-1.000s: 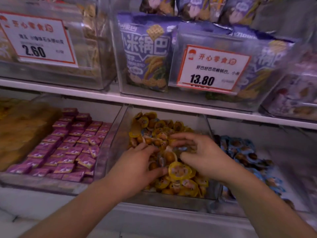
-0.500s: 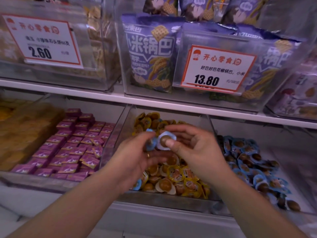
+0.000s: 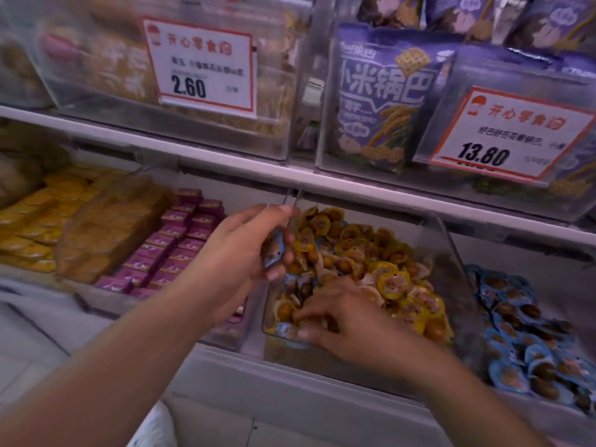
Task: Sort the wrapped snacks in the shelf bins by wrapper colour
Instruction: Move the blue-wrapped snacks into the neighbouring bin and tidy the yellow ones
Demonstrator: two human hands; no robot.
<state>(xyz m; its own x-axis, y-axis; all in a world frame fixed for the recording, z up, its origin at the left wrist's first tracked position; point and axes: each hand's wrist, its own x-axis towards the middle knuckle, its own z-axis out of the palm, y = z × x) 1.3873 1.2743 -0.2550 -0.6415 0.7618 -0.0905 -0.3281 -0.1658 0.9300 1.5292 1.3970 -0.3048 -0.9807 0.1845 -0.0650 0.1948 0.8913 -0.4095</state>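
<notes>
Left hand [image 3: 238, 253] is up above the left edge of the middle bin [image 3: 451, 253], fingers curled around a couple of blue-wrapped snacks [image 3: 273, 253]. They're little round cups with a blue foil lid and what looks like a cartoon face printed on it, pretty blurry though. My right hand [image 3: 348, 321] is down in the front of that same bin, fingers bent and digging into the pile, fingertips on a blue-wrapped one [image 3: 285, 330] sitting near the front wall; can't really tell if I've actually got it pinched or I'm just touching it.

That bin is mostly yellow-wrapped snacks [image 3: 392, 282], same round cup shape with a brown nut-looking thing showing through the clear side, with a few blue strays mixed in around my right hand. The bin to the right [image 3: 548, 285] holds the blue pile [image 3: 522, 343]. To the left are purple boxes [image 3: 180, 240] in neat rows, then flat yellow packets [image 3: 35, 217]. Price tags reading 2.60 [image 3: 200, 66] and 13.80 [image 3: 503, 137] hang on the shelf above.
</notes>
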